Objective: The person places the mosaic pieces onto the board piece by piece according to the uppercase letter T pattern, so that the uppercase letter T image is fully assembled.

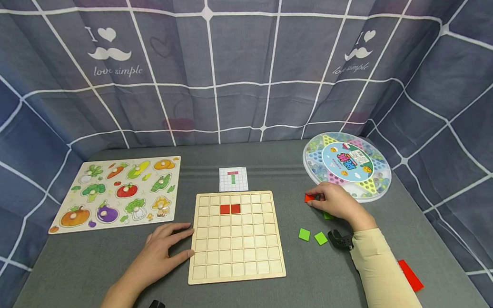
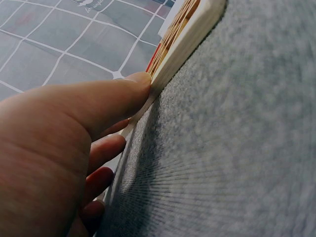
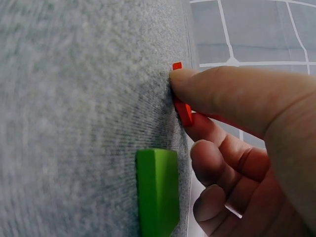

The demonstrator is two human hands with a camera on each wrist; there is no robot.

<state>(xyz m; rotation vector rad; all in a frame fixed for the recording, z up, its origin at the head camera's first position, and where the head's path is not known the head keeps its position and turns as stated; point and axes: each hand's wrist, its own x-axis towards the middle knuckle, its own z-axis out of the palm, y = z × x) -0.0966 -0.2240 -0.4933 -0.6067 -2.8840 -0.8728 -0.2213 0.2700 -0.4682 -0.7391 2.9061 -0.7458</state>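
A wooden grid board [image 1: 236,259] lies in the middle, with two red square tiles [image 1: 230,209] side by side in its second row from the top. My left hand [image 1: 163,253] touches the board's left edge, its fingers extended; the left wrist view has the thumb against the wooden rim. To the right of the board, my right hand [image 1: 337,202] pinches a red tile [image 3: 183,111] between thumb and fingers, low at the table surface. Two green tiles [image 1: 304,234] lie nearer me, and another green tile [image 1: 328,215] is partly hidden under that hand.
A small pattern card [image 1: 233,179] with red and green squares lies behind the board. A vegetable puzzle board [image 1: 116,194] is at the left, a round Chinese checkers set [image 1: 347,166] at the back right. Some red piece [image 1: 411,276] shows beside my right sleeve.
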